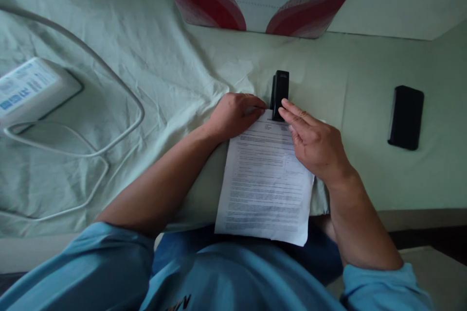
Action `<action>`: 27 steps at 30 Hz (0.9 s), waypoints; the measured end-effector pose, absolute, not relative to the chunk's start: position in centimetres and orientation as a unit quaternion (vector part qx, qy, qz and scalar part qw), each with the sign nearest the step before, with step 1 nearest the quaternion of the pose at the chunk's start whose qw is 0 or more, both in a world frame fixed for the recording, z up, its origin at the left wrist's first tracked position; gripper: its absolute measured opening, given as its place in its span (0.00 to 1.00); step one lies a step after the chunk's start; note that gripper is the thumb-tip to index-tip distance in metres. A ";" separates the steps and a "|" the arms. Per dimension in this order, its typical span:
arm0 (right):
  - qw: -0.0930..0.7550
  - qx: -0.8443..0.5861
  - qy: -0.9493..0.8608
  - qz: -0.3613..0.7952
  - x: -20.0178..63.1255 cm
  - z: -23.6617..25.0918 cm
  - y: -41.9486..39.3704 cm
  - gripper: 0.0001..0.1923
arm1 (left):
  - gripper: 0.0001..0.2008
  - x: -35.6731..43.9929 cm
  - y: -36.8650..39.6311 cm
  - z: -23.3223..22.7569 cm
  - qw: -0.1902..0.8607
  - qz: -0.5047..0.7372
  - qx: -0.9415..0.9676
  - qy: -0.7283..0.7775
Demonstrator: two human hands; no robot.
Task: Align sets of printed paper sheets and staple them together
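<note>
A printed paper sheet lies with its top edge at a black stapler and its bottom edge hanging over the table's front edge. The stapler's near end overlaps the top of the sheet. My left hand is closed, finger and thumb pinching the sheet's upper left edge just beside the stapler. My right hand lies over the sheet's upper right part, its first two fingers stretched out and touching the stapler's near end. Its other fingers are partly hidden. I cannot tell whether the stapler is pressed down.
A red and white drinking-water carton stands behind the stapler. On the right lies a black phone-like object. To the left is a white power strip or adapter with a looping white cable. A pale green cloth covers the table.
</note>
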State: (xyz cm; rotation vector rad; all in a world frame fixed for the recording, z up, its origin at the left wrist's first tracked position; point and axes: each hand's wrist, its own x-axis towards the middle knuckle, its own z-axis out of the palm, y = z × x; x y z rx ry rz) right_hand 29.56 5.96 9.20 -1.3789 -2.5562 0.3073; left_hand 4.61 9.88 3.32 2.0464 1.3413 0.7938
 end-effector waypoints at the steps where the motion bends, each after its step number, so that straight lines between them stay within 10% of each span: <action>1: 0.103 -0.479 -0.866 0.097 29.3 9.2 5.7 0.32 | 0.14 4.6 9.9 3.3 0.283 0.297 0.763 0.500; 7: 0.085 -0.511 -0.851 0.085 28.0 9.1 5.1 0.30 | 0.15 4.5 10.0 3.3 0.286 0.295 0.763 0.499; 18: 0.296 -0.516 -0.747 0.296 32.9 9.5 8.5 0.15 | 0.12 3.3 9.8 4.9 0.446 0.284 0.736 0.423; 27: 0.063 -0.499 -0.669 0.548 37.1 11.8 8.8 0.23 | 0.15 3.1 9.8 4.8 0.538 0.343 0.618 0.458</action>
